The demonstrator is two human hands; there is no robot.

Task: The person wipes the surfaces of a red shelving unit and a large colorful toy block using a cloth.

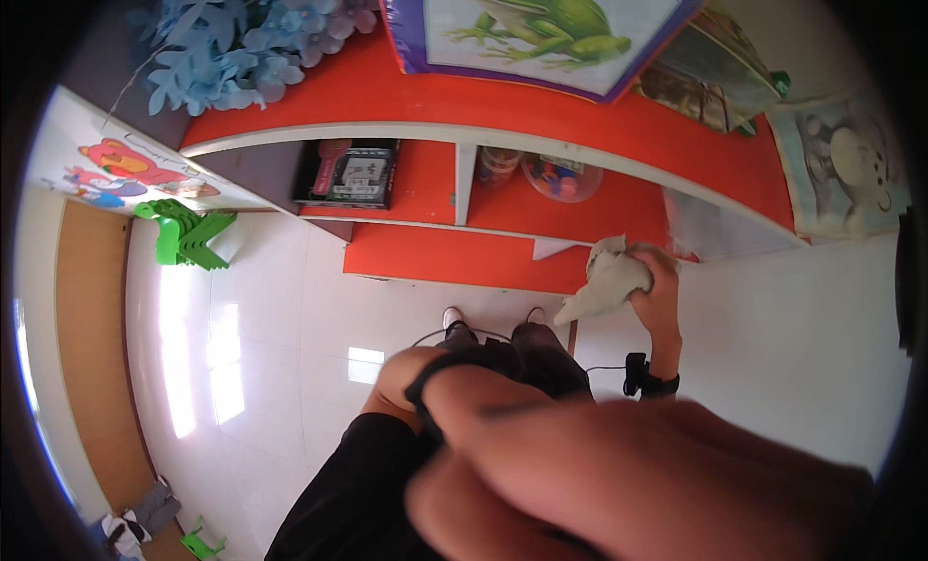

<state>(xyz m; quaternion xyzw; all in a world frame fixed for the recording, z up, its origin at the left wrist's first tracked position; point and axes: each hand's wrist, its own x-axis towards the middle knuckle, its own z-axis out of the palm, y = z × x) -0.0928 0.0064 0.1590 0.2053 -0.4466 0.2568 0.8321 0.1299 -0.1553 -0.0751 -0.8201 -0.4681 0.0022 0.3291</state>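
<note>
A crumpled, pale grey-green cloth [609, 279] is bunched in my right hand [659, 286], whose fingers are closed around it. That hand is at the front edge of a red shelf unit with white edging [425, 259], near its right end. A dark band with a small black device [643, 375] sits on the right wrist. Raised close to the camera, my left hand [638, 474] is large and blurred, and it covers part of the right forearm. A black band [435, 382] circles the left wrist. The left fingers are too smeared to read.
On the shelf top stand pale blue artificial flowers [271, 49], a frog-picture box [541, 29] and a clear bag [715, 78]. Compartments hold a black box [348, 174] and a clear tub [561, 177]. Green stacked plastic furniture [184, 234] stands on the white tiled floor [280, 368].
</note>
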